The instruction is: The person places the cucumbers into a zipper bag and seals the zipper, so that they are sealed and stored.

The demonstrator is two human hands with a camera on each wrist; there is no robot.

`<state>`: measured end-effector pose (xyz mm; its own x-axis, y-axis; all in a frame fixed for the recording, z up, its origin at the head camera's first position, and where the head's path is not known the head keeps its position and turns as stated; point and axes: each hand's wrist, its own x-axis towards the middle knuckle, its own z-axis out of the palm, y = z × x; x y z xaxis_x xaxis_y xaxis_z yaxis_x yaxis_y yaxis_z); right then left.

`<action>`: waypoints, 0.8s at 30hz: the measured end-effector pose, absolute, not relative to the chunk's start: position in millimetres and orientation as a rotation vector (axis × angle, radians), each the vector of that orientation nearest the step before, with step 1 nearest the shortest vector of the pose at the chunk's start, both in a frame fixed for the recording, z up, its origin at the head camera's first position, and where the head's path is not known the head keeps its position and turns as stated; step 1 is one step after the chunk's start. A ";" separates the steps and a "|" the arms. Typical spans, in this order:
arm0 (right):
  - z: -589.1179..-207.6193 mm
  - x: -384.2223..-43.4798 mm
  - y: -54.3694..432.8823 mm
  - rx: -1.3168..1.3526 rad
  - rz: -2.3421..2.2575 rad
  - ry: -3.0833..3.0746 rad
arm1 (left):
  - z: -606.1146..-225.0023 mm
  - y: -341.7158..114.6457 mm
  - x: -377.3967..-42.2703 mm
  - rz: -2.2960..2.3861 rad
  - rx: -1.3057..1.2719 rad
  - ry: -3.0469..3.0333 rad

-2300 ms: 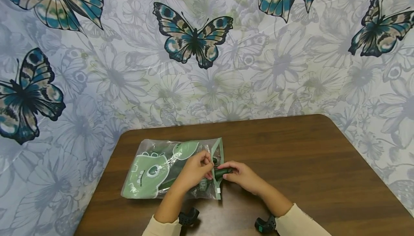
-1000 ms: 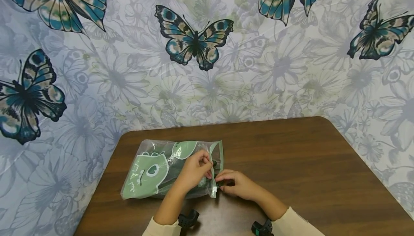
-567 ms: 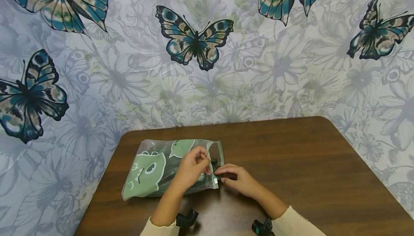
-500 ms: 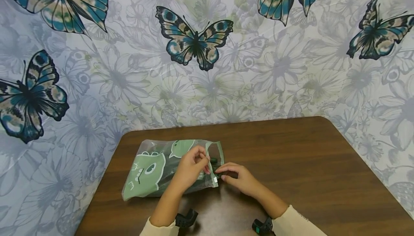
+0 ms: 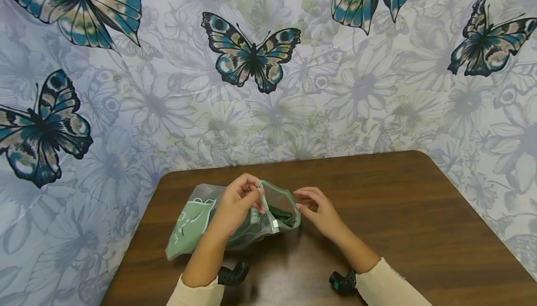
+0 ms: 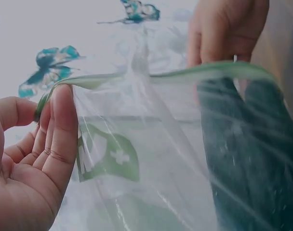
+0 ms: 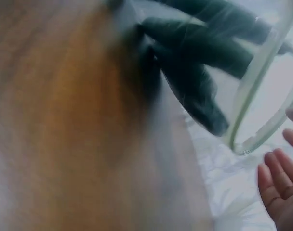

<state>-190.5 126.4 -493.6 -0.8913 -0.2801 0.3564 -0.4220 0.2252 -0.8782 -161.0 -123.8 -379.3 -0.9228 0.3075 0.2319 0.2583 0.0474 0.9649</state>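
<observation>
A clear zip bag [image 5: 190,231] with green cartoon print is tilted up off the table at its mouth, which gapes to the right. Thumb and fingers of my left hand [image 5: 235,205] pinch the bag's green-edged rim, as the left wrist view shows. Inside lie several long dark green vegetables that look like cucumbers [image 7: 194,45]; in the head view one [image 5: 282,215] shows through the mouth. My right hand [image 5: 322,212] is beside the right edge of the mouth with its fingers loosely extended. In the right wrist view those fingers [image 7: 276,178] stand apart from the rim and hold nothing.
The brown wooden table [image 5: 377,194] reaches back to a wall covering [image 5: 361,86] printed with butterflies and flowers. A black wrist device [image 5: 234,273] sits at the left wrist and another black device [image 5: 343,281] at the right.
My left hand has lifted the bag's mouth and drawn it wider. The right hand has let go of the cucumber, which is now inside, and moved up to the right of the rim.
</observation>
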 end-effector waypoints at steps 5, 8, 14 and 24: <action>-468.5 -196.2 135.1 0.662 1.690 -2.498 | -356.8 -123.6 -163.3 2.127 0.597 2.151; -444.4 -199.0 142.2 0.693 1.672 -2.521 | -338.2 -124.0 -163.5 2.159 0.539 2.133; -375.8 -191.6 151.2 0.759 1.712 -2.404 | -293.5 -135.1 -163.3 2.276 0.466 2.118; -272.9 -150.7 132.1 0.581 1.959 -2.060 | -256.5 -164.8 -165.0 2.307 0.544 2.257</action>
